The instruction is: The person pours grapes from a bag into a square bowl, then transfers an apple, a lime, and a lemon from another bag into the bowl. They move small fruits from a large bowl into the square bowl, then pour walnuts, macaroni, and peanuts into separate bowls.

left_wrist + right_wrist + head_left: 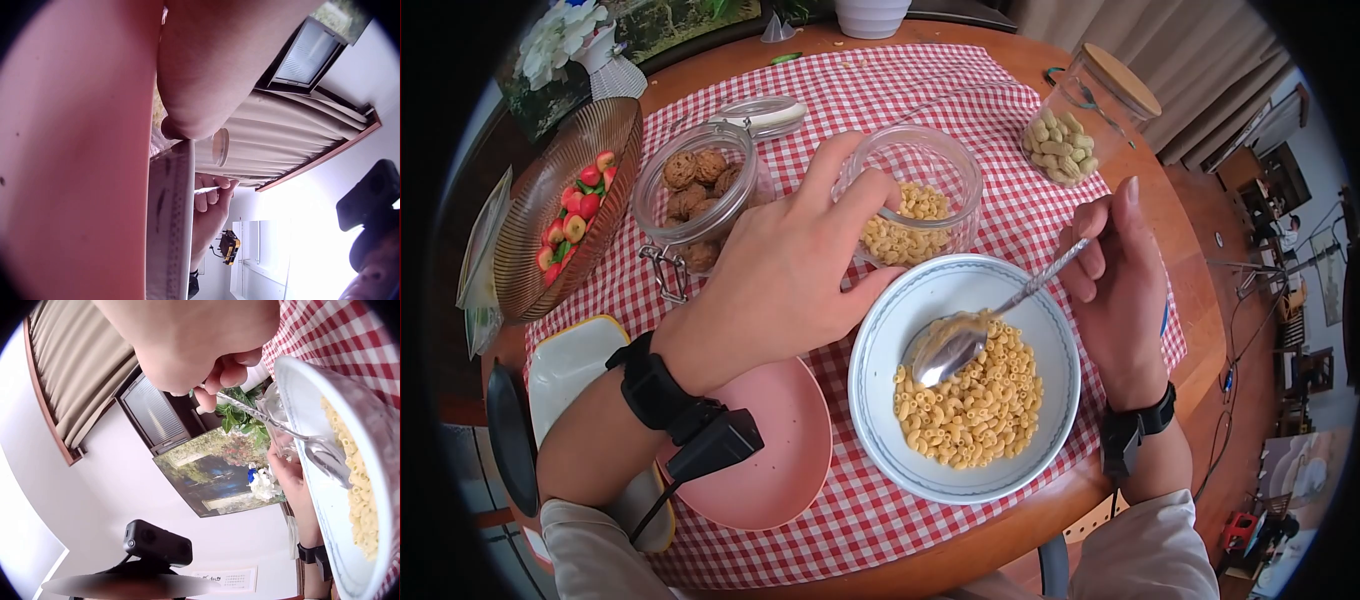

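Note:
My left hand [795, 265] grips the near left side of a round glass jar [960, 170], one finger over its rim. Elbow macaroni lies low inside that jar. Right of it, my right hand [1122, 285] holds a metal spoon [1040, 283] by the end of its twisted handle, fingers curled in the right wrist view. The spoon's bowl rests against the macaroni [975, 410] in a white-blue bowl [868, 400]. From the right wrist camera, the spoon [322, 453] slants down over the bowl's rim [297, 381] onto the pasta.
A jar of walnuts [700, 185] with its lid open stands left. Further left is an amber glass bowl [525, 250] of red fruit-like pieces. A pink plate [770, 470] lies below my left forearm, overlapping a white dish [565, 365]. A lidded jar of peanuts [1100, 100] stands back right.

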`<state>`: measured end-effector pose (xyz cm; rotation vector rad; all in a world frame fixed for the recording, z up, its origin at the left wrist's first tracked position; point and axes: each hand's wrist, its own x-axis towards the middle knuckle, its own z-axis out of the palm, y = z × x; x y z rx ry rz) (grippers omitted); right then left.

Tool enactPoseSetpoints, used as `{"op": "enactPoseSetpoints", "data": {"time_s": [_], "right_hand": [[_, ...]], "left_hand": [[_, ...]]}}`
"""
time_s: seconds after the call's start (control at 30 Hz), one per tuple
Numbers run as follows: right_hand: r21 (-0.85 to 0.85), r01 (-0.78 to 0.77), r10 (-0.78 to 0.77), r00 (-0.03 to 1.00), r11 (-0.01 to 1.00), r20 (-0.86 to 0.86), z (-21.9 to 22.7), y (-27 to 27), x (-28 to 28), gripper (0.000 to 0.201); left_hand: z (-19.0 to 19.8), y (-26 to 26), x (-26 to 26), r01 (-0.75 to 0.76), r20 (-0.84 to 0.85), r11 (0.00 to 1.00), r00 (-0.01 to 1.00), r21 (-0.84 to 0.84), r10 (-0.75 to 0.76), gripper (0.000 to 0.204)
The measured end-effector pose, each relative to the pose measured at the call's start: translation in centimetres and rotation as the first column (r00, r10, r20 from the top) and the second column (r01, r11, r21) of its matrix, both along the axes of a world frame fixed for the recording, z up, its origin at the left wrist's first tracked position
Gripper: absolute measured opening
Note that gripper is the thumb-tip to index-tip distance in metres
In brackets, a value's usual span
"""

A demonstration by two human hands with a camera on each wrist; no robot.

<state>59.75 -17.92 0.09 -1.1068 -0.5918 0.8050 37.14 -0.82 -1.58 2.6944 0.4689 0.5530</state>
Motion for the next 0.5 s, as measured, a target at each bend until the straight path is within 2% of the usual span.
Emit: {"op": "enactPoseSetpoints", "data": {"time_s": [0.03,0.13,0.27,0.33,0.5], "right_hand": [[-0.005,-0.085,0.085,0.995,0.996,0.051,-0.07,-0.25,0.16,0.052],[-0.04,-0.139,0.141,0.988,0.99,0.069,-0.08,-0.41,0.21,0.054],[-0.079,-0.088,0.091,0.995,0.993,0.042,-0.03,-0.12,0.43,0.052],[-0.078,-0.107,0.105,0.994,0.991,-0.027,-0.04,-0.07,0.71,0.051],[-0.045,-0.144,0.139,0.986,0.989,-0.097,-0.19,-0.09,1.01,0.049]], "left_hand": [[0.03,-0.02,-0.01,-0.002,-0.007,1.0,1.0,-0.002,0.002,0.05],[0.06,-0.07,-0.01,-0.002,0.0,1.0,1.0,-0.006,0.002,0.051],[-0.13,0.04,0.06,0.002,0.002,1.0,1.0,-0.01,-0.002,0.05],[-0.7,0.31,0.22,0.04,0.123,0.994,0.991,0.101,-0.053,0.049],[-0.75,0.3,0.24,0.04,0.124,0.995,0.991,0.094,-0.052,0.049]]}}
